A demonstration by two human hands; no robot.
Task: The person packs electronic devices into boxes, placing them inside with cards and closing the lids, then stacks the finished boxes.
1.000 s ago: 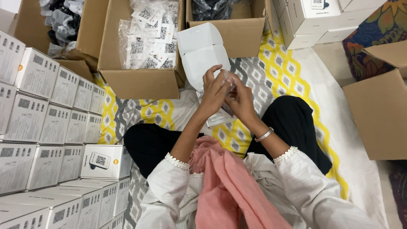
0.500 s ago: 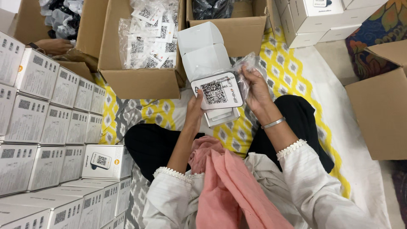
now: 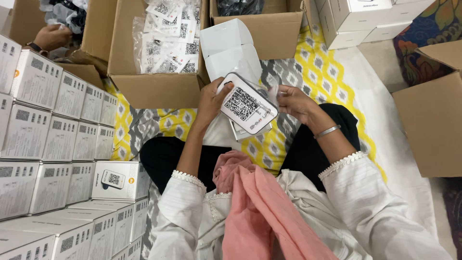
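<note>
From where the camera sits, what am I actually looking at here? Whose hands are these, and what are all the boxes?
The picture comes from a camera worn on a person's head, looking down at their own lap as they sit cross-legged on a patterned mat. No machine is involved, only two bare hands. The left hand grips a flat white device with a square code pattern on its face; the right hand pinches its clear plastic wrap at the other edge. Just beyond stands an open white box. Behind it, an open cardboard carton holds bagged printed cards. Stacks of small white boxes line the left side. At the top left, another person's hand works by a different carton.
</note>
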